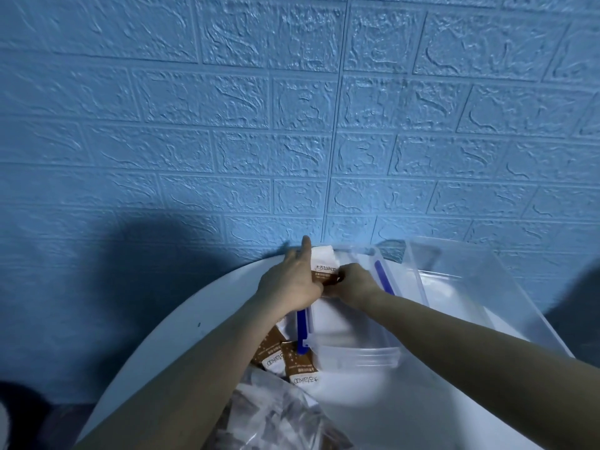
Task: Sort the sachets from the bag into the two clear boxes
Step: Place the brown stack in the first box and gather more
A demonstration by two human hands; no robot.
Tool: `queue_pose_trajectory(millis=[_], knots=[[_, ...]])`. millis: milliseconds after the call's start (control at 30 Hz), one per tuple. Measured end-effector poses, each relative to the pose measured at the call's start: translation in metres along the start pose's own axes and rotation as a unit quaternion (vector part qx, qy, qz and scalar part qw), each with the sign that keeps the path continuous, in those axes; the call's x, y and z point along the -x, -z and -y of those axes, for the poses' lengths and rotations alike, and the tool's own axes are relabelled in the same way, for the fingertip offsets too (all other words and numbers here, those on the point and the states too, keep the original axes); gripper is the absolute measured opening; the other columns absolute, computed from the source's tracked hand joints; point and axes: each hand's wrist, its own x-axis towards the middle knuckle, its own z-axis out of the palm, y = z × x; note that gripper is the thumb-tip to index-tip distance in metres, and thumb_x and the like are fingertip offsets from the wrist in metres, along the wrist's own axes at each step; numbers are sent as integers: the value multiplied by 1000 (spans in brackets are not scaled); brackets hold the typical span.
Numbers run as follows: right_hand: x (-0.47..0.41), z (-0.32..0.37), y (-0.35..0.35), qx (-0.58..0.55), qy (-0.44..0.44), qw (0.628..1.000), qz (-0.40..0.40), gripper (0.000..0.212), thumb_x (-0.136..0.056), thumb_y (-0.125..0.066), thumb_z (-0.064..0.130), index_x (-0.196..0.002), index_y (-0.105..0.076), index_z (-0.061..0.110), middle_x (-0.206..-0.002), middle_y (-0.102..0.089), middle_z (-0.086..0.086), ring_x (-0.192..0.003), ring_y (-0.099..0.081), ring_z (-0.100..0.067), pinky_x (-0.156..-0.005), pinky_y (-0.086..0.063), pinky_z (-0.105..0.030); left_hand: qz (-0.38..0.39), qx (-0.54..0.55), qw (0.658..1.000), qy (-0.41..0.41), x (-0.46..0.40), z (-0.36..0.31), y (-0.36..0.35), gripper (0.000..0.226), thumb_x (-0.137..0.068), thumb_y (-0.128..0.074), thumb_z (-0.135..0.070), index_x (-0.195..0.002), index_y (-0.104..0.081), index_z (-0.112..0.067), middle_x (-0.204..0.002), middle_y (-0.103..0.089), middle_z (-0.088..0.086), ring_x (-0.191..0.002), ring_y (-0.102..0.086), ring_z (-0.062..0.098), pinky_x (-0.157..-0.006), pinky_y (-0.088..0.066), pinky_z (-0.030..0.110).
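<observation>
Both my hands meet over the far end of the left clear box (pixel 354 352), which has blue side latches. My left hand (pixel 292 280) and my right hand (pixel 355 284) together hold a stack of brown-and-white sachets (pixel 324 266) upright inside that box; the left forefinger points up along the stack. A second clear box (pixel 470 287) stands to the right, and what lies in it cannot be made out. Two loose brown-and-white sachets (pixel 292 358) lie on the table left of the first box. The clear plastic bag (pixel 276 420) of sachets sits at the bottom.
Everything stands on a round white table (pixel 181 326) pushed against a blue brick-pattern wall (pixel 292 125). The table's curved edge runs from lower left up to behind the boxes. Dark floor shows at the bottom left.
</observation>
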Motion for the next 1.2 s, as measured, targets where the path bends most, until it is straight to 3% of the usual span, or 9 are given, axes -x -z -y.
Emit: queue_pose_trajectory(millis=[133, 333, 500, 567, 633, 667, 900, 1000, 1200], knots=[[-5, -1, 6, 13, 8, 1000, 0, 18, -80, -78, 20, -89, -67, 9, -76, -62, -1, -78, -56, -16, -58, -40, -20, 17, 57, 998, 1, 1, 4, 5, 82, -91, -56, -31, -154, -6, -15, -160, -12, 5, -142, -26, 24, -108, -31, 35], [-5, 5, 9, 249, 72, 966, 9, 43, -86, -67, 42, -119, -59, 15, -116, -65, -6, -109, -60, -25, -80, -43, -29, 16, 40, 999, -1, 3, 5, 3, 81, -93, -53, -34, -154, -3, -18, -160, -10, 2, -137, -35, 25, -102, -37, 35], [-10, 3, 15, 192, 81, 975, 72, 52, -79, -76, 34, -122, -57, 13, -117, -66, -5, -111, -59, -23, -94, -47, -35, 17, 46, 999, 3, 2, 7, 2, 82, -93, -54, -37, -154, -2, -20, -161, -7, 2, -139, -33, 26, -104, -37, 37], [-7, 5, 21, 132, 73, 984, 99, 35, -82, -75, 24, -110, -61, 8, -98, -68, -9, -86, -63, -21, -75, -52, -29, 15, 51, 999, 1, 4, 8, 2, 81, -94, -53, -39, -154, -2, -23, -160, -9, 2, -139, -32, 25, -104, -37, 37], [-3, 6, 26, 76, 50, 991, 97, 22, -87, -70, 21, -99, -56, 9, -79, -63, -9, -60, -55, -16, -47, -45, -21, 8, 47, 999, -10, 6, 8, 1, 78, -94, -51, -41, -154, -2, -29, -160, -12, 1, -137, -35, 25, -102, -38, 36], [-3, 6, 28, 55, 41, 993, 91, 19, -88, -69, 20, -96, -55, 10, -76, -63, -9, -57, -53, -15, -43, -41, -18, 2, 38, 999, -16, 7, 7, 1, 75, -95, -50, -40, -153, -3, -33, -159, -13, 1, -135, -37, 25, -100, -40, 37], [0, 4, 23, -3, 18, 998, 68, 12, -90, -65, 13, -83, -56, 11, -69, -62, -8, -55, -55, -16, -45, -43, -21, -6, -4, 1000, -14, 9, 6, 3, 69, -97, -45, -45, -154, -8, -32, -160, -14, -1, -136, -37, 24, -98, -42, 39], [0, 2, 21, -5, 22, 999, 40, 9, -92, -62, 16, -96, -59, 8, -71, -62, -6, -54, -55, -14, -44, -43, -20, -2, -11, 1000, -17, 13, 7, 4, 68, -97, -44, -48, -153, -10, -30, -160, -14, 0, -137, -36, 25, -98, -42, 39], [3, 4, 24, -3, 8, 999, 36, 35, -88, -70, 20, -117, -57, 6, -85, -65, -12, -56, -57, -14, -47, -47, -21, -8, -14, 1000, -16, 25, 7, 12, 71, -96, -44, -52, -154, -8, -29, -158, -18, 2, -136, -37, 25, -98, -41, 39]])
